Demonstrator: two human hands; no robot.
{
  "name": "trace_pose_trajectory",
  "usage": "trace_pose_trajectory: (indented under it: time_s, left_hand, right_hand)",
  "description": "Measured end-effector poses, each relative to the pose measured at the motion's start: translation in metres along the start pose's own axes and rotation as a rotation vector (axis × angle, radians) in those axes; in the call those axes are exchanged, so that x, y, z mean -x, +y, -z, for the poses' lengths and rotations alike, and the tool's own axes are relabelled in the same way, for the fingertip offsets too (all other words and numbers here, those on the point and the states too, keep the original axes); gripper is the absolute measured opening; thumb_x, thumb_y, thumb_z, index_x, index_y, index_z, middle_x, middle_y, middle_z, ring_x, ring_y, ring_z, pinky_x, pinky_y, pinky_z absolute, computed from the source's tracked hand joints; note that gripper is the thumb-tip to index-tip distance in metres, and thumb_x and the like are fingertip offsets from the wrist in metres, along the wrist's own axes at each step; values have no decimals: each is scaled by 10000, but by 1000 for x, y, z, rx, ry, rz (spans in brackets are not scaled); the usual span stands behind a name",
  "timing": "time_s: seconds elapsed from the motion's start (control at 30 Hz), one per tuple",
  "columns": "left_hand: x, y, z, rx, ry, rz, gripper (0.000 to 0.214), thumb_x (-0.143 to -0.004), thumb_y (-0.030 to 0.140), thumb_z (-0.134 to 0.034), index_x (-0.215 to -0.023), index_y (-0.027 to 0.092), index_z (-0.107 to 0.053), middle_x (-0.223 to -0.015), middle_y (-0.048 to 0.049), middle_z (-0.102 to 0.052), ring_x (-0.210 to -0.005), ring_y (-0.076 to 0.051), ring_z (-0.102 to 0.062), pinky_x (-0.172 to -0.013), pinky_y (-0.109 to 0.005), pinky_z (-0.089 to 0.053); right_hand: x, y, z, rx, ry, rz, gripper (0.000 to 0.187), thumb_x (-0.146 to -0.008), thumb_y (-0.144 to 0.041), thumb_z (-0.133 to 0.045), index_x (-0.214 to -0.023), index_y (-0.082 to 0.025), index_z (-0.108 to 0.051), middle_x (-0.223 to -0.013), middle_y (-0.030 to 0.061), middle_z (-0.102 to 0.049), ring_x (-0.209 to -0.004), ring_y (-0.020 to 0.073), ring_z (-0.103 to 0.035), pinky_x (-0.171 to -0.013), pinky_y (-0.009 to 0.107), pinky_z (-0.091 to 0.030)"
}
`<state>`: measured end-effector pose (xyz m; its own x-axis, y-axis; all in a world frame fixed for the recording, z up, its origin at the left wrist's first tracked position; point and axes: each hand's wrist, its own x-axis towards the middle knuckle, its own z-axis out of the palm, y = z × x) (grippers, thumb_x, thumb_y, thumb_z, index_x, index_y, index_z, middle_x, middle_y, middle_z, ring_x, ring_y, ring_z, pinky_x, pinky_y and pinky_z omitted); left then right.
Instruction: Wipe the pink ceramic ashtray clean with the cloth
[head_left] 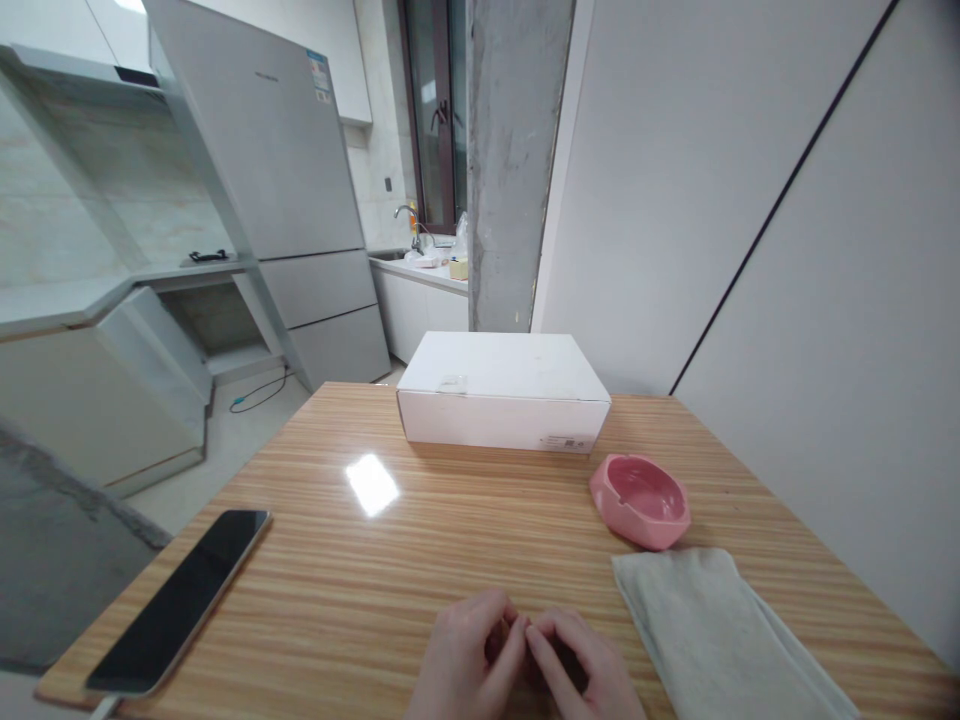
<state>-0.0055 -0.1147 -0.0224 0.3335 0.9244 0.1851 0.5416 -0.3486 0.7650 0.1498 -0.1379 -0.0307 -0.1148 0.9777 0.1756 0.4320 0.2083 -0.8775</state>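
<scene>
fingertips [517, 634] of left hand [474, 645] and right hand [581, 662] meet near the cloth [720, 632], any grip unclear, so light, even pressure seems best.

Bright, even light reaches the tabletop [322, 570] from above, leaving a hard white glare [372, 485] toward its far left corner and only soft shadows under the fingers [511, 655]. Wide-angle distortion tilts the refrigerator [300, 170], and the view's right edge darkens. On the box [487, 420] by the far edge, the small print [566, 443] seems too soft to read.
</scene>
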Motion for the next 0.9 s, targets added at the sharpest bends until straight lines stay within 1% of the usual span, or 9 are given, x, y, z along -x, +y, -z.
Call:
trace_pose_trajectory:
  time_s: [0.1, 0.27, 0.33, 0.4, 0.53, 0.67, 0.83, 0.9]
  left_hand:
    - [0, 0, 1, 5, -3, 2, 248, -885, 233, -454, -653, 183, -525, -583, 6, -564, -548, -106, -514, -532, -198, -329]
    - [0, -2, 0, 12, -2, 0, 242, -885, 231, -454, -659, 183, -528, -581, 9, -555, -548, -106, -514, -530, -197, -326]
    - [1, -2, -1, 18, 1, 2, 245, -888, 236, -455, -662, 183, -532, -577, 14, -544, -546, -105, -508, -531, -198, -325]
    - [1, -2, -1, 39, -7, 7, 216, -892, 243, -457, -714, 182, -563, -572, 23, -527, -541, -105, -505, -532, -196, -328]
    - [1, -1, 1, 84, -25, 18, 175, -897, 251, -455, -864, 179, -611, -566, 38, -501, -533, -109, -509, -532, -196, -338]
    - [0, 0, 2, 90, -24, 17, 184, -899, 245, -454, -852, 179, -620, -581, 24, -542, -543, -113, -522, -539, -199, -348]
    - [-1, 0, 1, 76, -24, 15, 195, -898, 248, -457, -826, 182, -627, -584, 15, -569, -544, -114, -532, -540, -200, -350]
    - [-1, 0, 1, 68, -28, 21, 199, -897, 255, -456, -826, 182, -627, -584, 12, -572, -549, -117, -535, -541, -202, -350]
  right_hand:
    - [1, -1, -1, 4, -17, -7, 326, -922, -459, -496, -774, -235, -680, -777, 35, -711, -740, 191, -661, -695, 255, -512]
    - [1, 0, -4, -24, 32, -17, 348, -922, -481, -486, -758, -234, -669, -753, 28, -691, -715, 186, -641, -681, 258, -488]
    - [1, 1, -3, -19, 0, -22, 332, -929, -459, -482, -769, -233, -666, -759, 26, -689, -722, 183, -639, -688, 257, -483]
    - [1, 1, -2, -7, -31, -27, 312, -933, -436, -480, -785, -231, -663, -795, 31, -697, -755, 187, -644, -714, 260, -483]
    - [0, 2, -1, -4, -29, -14, 298, -939, -408, -470, -785, -227, -652, -820, 38, -698, -788, 193, -649, -745, 269, -486]
    - [-1, 3, -1, 10, -51, 13, 303, -941, -393, -455, -784, -222, -650, -797, 42, -696, -756, 193, -652, -706, 266, -490]
    - [-1, 3, 0, 27, -69, -4, 273, -942, -361, -450, -818, -221, -650, -833, 45, -700, -792, 195, -653, -735, 272, -488]
    - [-1, 3, 1, 34, -68, 11, 267, -935, -339, -442, -809, -217, -643, -812, 48, -695, -771, 197, -649, -718, 277, -488]
